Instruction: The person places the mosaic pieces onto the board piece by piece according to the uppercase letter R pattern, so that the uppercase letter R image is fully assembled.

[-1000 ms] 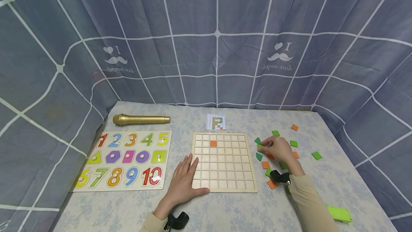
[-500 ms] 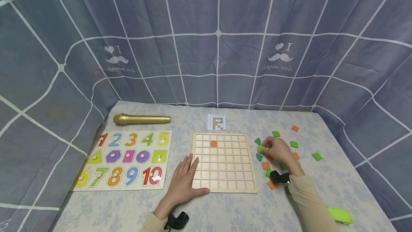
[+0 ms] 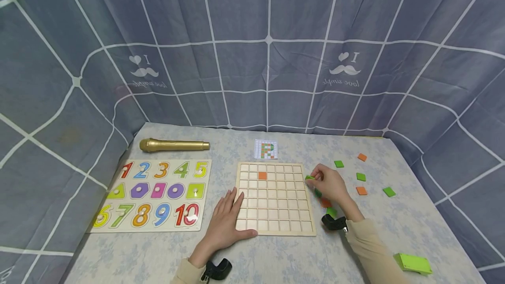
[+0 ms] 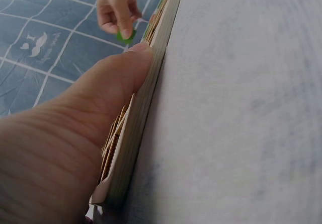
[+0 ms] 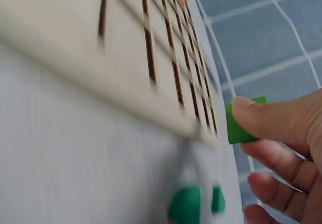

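Right hand (image 3: 329,184) pinches green tile (image 5: 235,129) just beside board (image 3: 278,205), left hand (image 3: 222,225) with fingers spread at its near-left corner; a tilted release might seat the tile askew.

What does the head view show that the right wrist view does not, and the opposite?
Only the head view shows the left grip, the golden microphone, the number puzzle and the pattern card.

Only the right wrist view shows the lower fingertips curled below the thumb.

Both share the right grip pinching a green tile, the wooden grid board, an orange tile and the curtain with white lines.
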